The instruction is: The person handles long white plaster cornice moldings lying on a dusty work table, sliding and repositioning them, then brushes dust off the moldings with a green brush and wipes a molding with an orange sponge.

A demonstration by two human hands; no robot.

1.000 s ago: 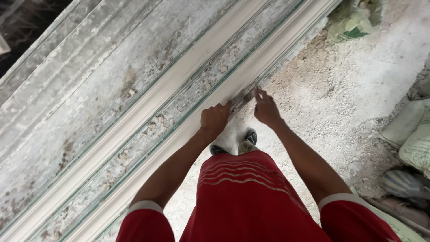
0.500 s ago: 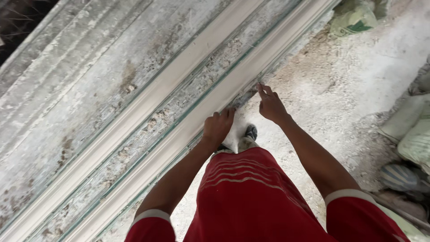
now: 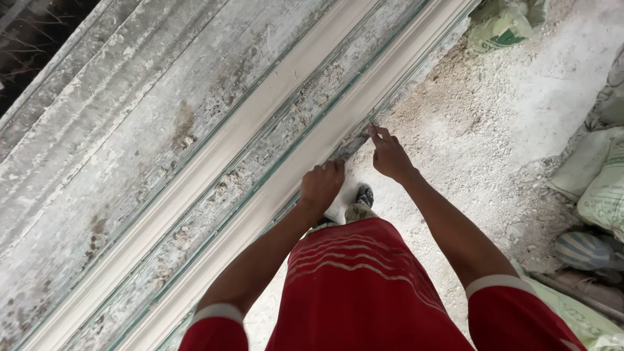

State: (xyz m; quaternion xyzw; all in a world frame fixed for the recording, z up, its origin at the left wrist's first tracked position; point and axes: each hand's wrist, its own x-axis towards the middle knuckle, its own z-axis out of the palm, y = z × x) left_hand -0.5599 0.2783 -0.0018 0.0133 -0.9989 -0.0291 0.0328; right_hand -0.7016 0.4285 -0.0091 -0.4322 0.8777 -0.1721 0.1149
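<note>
From up here I see a pale green sack with a darker green patch lying on the dusty floor past the far end of the long casting bench. More sacks, off-white and woven, are stacked along the floor's right edge, with a blue-and-white striped bundle below them.

My left hand is curled in a loose fist, its fingers together and pressed on the near edge of the white plaster moulding strip that runs along the bench's near side. My right hand sits just beyond it, fingers close together and pointing at the same edge, fingertips touching a small grey tool or lump at the strip's rim; I cannot tell whether it is pinched or only pushed.

Against half a second ago, both hands lie almost where they were along the strip; the left fist has tucked a little closer to the edge and the right fingers have dropped onto the rim.

A second white strip runs parallel further in, with crusted grey channels between. My red striped shirt fills the lower view, and one dark shoe shows on the floor right under the hands, hard against the bench's near edge.
</note>
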